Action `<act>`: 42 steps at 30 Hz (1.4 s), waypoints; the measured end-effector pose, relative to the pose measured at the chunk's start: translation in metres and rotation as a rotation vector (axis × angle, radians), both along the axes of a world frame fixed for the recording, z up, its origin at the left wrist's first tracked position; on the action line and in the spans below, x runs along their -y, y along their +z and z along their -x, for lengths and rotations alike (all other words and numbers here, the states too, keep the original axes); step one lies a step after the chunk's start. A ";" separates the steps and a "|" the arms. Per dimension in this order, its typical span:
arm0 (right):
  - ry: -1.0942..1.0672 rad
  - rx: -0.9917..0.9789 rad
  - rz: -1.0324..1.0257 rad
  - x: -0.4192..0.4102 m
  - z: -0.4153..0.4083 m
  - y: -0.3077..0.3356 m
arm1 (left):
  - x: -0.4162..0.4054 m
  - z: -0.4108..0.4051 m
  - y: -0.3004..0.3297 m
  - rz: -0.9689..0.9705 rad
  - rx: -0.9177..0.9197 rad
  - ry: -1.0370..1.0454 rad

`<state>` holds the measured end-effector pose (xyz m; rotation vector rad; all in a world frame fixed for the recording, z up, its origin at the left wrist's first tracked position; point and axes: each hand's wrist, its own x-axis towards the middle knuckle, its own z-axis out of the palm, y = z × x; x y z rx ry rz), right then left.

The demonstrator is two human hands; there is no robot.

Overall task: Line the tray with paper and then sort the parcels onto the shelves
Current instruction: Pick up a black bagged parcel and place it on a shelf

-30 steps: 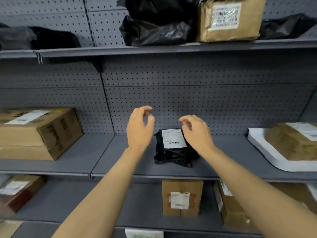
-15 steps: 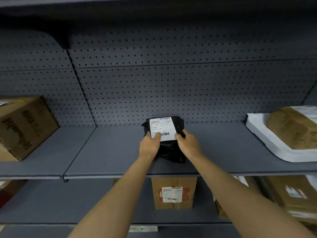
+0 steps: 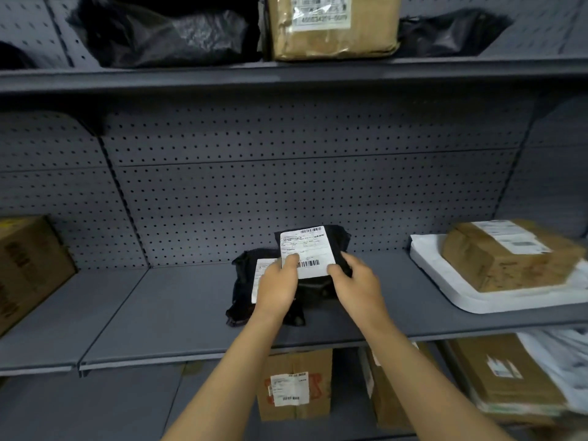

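A black plastic parcel [image 3: 342, 241] with a white barcode label is tilted up at the middle of the grey middle shelf [image 3: 159, 313]. My left hand [image 3: 276, 289] pinches the label's lower left edge with its thumb on top. My right hand [image 3: 358, 283] grips the parcel's lower right corner. A second black parcel [image 3: 243, 281] lies flat beneath and to the left, its white label partly hidden by my left hand. On the right of the same shelf a white tray [image 3: 445, 284] carries a brown taped parcel [image 3: 506, 259].
A brown box [image 3: 28, 268] stands at the shelf's left end. The top shelf holds black bags [image 3: 165, 33] and a brown box [image 3: 331, 27]. Below are a labelled brown box [image 3: 294, 383] and flat cardboard parcels [image 3: 502, 377]. Perforated grey panels form the back.
My hands went from open above the black parcel to gripping it. The labelled parcel now stands tilted up, and a second black parcel with its own label shows beneath it.
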<state>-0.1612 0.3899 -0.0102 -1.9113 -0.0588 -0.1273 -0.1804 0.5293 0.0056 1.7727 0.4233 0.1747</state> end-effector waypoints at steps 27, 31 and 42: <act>-0.652 0.349 0.123 0.338 0.198 0.193 | 0.326 0.106 0.205 -0.304 0.311 -0.880; -0.665 0.526 0.104 0.330 0.201 0.248 | 0.314 0.122 0.268 -0.358 0.482 -0.820; -0.176 0.571 0.068 0.201 0.059 0.397 | 0.189 0.058 0.400 -0.453 0.500 -0.261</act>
